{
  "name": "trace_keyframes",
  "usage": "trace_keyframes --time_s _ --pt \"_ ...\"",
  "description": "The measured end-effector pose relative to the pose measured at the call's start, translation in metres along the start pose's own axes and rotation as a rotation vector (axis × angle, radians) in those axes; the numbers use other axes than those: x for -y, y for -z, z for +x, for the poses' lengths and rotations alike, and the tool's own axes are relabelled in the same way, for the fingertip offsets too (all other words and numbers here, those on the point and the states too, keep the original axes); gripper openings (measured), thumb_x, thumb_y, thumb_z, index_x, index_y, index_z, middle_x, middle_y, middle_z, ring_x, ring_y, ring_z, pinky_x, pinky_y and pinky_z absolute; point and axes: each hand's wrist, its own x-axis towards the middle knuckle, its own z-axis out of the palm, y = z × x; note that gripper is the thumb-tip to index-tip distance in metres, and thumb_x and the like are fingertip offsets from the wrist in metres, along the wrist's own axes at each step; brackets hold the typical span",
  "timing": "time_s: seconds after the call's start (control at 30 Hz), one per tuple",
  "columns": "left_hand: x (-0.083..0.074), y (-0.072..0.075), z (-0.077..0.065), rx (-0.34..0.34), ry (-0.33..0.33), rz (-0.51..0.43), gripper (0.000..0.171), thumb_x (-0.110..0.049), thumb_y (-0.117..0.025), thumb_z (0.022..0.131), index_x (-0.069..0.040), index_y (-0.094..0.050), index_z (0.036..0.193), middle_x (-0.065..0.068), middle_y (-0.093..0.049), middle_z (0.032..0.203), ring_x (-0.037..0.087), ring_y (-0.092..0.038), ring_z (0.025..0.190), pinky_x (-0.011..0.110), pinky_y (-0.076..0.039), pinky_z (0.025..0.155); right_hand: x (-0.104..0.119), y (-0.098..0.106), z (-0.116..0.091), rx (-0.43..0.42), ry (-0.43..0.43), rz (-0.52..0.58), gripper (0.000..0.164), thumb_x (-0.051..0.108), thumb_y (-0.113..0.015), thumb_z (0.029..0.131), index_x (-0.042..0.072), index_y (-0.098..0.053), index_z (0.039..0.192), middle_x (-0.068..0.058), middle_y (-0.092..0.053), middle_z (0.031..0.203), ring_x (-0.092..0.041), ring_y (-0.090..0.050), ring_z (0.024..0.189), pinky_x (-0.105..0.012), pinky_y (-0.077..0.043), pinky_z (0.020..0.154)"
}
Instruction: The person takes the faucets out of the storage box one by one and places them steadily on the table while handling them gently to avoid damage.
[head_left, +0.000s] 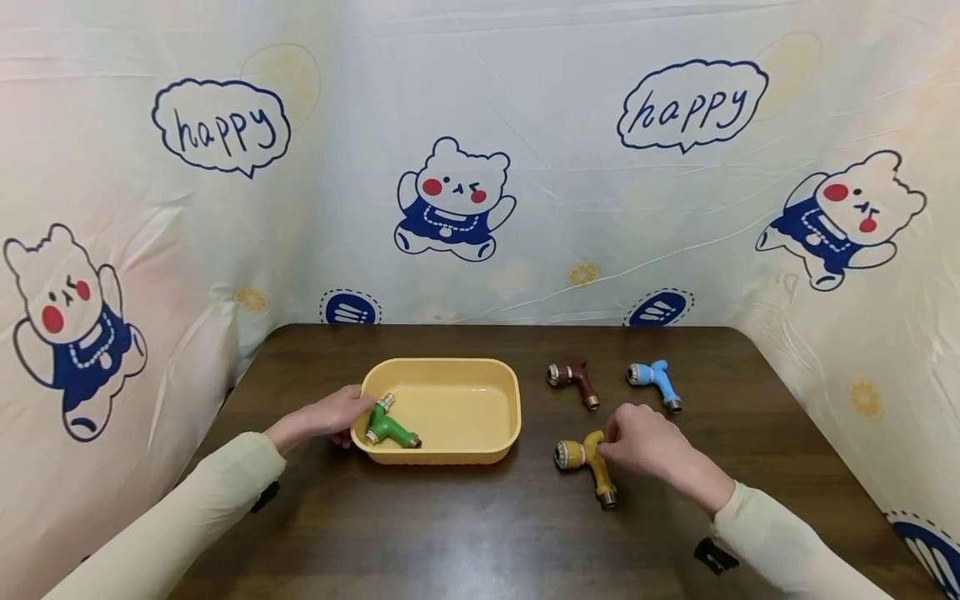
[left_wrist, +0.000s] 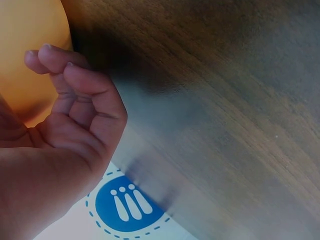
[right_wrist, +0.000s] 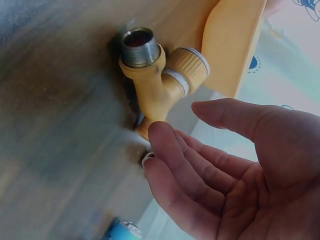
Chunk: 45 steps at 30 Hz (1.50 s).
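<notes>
On the table stands a yellow plastic basin (head_left: 442,457), and my left hand (head_left: 341,414) holds its left rim, thumb at the top and fingers curled below outside. Inside the basin's left end lies a green tap (head_left: 390,429). My right hand (head_left: 648,442) is at a yellow tap (head_left: 598,471) lying to the right of the basin. In the right wrist view the thumb stands apart from that tap (right_wrist: 150,90), while the loosely bent fingers reach its narrow end; whether they touch it I cannot tell.
Behind the yellow tap lie a dark red tap (head_left: 577,382) and, farther right, a blue tap (head_left: 658,385). The brown wooden table (head_left: 480,533) is bordered at the back and sides by a printed cloth (head_left: 555,200).
</notes>
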Motion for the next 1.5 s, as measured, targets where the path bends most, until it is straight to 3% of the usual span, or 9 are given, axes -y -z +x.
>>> trace_keyframes --time_s 0.1,0.33,0.6,0.93,1.1,1.2,1.27,1.37,1.5 --pt "0.003 -0.002 0.000 0.011 -0.014 -0.002 0.042 -0.026 -0.035 0.111 0.008 -0.043 0.135 0.011 -0.068 0.073 0.024 -0.064 0.051 0.037 -0.054 0.045 0.001 0.003 0.001 -0.001 0.013 -0.004 0.017 0.021 -0.078 0.092 0.013 -0.074 0.078 0.003 -0.062 0.064 -0.014 -0.057 0.055 -0.033 -0.046 0.049" --pt "0.030 0.003 0.024 -0.015 0.108 -0.069 0.041 -0.035 -0.044 0.109 -0.004 -0.050 0.134 0.016 -0.071 0.077 0.028 -0.066 0.053 0.038 -0.054 0.046 0.004 0.009 0.005 -0.003 0.032 -0.024 0.019 0.021 -0.079 0.092 0.014 -0.072 0.076 0.003 -0.061 0.064 -0.015 -0.057 0.055 -0.033 -0.046 0.051" --pt "0.046 0.008 0.033 -0.004 0.089 -0.095 0.044 -0.035 -0.046 0.109 -0.001 -0.048 0.136 0.020 -0.072 0.079 0.034 -0.067 0.054 0.040 -0.054 0.044 0.009 0.010 0.010 -0.007 0.071 -0.036 0.021 0.023 -0.081 0.092 0.014 -0.072 0.075 0.004 -0.062 0.066 -0.014 -0.056 0.058 -0.033 -0.046 0.053" --pt "0.016 0.001 0.009 -0.018 0.021 -0.006 0.044 -0.030 -0.036 0.112 0.005 -0.046 0.136 0.012 -0.070 0.076 0.025 -0.065 0.053 0.037 -0.054 0.046 0.014 0.015 0.015 -0.025 0.107 -0.061 0.013 0.021 -0.081 0.093 0.011 -0.076 0.085 0.003 -0.066 0.073 -0.013 -0.059 0.060 -0.034 -0.051 0.056" --pt "0.037 0.003 0.026 -0.032 0.098 -0.095 0.043 -0.032 -0.044 0.109 0.001 -0.048 0.136 0.017 -0.071 0.075 0.029 -0.066 0.052 0.037 -0.054 0.044 0.020 0.018 0.016 -0.021 0.108 -0.049 0.014 0.021 -0.080 0.094 0.008 -0.076 0.094 0.000 -0.070 0.079 -0.013 -0.060 0.061 -0.035 -0.052 0.057" --pt "0.042 0.004 0.030 -0.027 0.092 -0.100 0.042 -0.031 -0.044 0.109 0.002 -0.048 0.134 0.018 -0.071 0.074 0.031 -0.066 0.051 0.038 -0.054 0.043 0.023 0.020 0.016 -0.020 0.113 -0.043 0.020 0.021 -0.079 0.094 0.003 -0.076 0.103 -0.004 -0.074 0.087 -0.013 -0.063 0.063 -0.036 -0.055 0.060" --pt "0.039 0.004 0.027 -0.012 0.056 -0.090 0.042 -0.029 -0.042 0.109 0.004 -0.047 0.133 0.016 -0.071 0.074 0.029 -0.066 0.051 0.037 -0.054 0.043 0.024 0.022 0.017 -0.031 0.126 -0.047 0.023 0.020 -0.079 0.094 0.001 -0.076 0.106 -0.006 -0.075 0.091 -0.012 -0.064 0.064 -0.036 -0.057 0.062" --pt "0.010 0.000 0.008 -0.020 0.038 -0.039 0.041 -0.025 -0.038 0.109 0.008 -0.046 0.133 0.015 -0.070 0.073 0.027 -0.065 0.052 0.038 -0.054 0.045 0.026 0.023 0.018 -0.048 0.144 -0.064 0.019 0.019 -0.079 0.094 0.002 -0.076 0.103 -0.005 -0.074 0.089 -0.011 -0.063 0.063 -0.035 -0.056 0.061" --pt "0.006 -0.001 0.007 -0.049 0.068 -0.059 0.039 -0.025 -0.041 0.108 0.005 -0.048 0.133 0.016 -0.070 0.072 0.027 -0.064 0.050 0.037 -0.053 0.044 0.030 0.024 0.020 -0.055 0.144 -0.086 0.013 0.020 -0.078 0.094 0.007 -0.076 0.095 -0.001 -0.069 0.081 -0.012 -0.059 0.060 -0.032 -0.051 0.056"
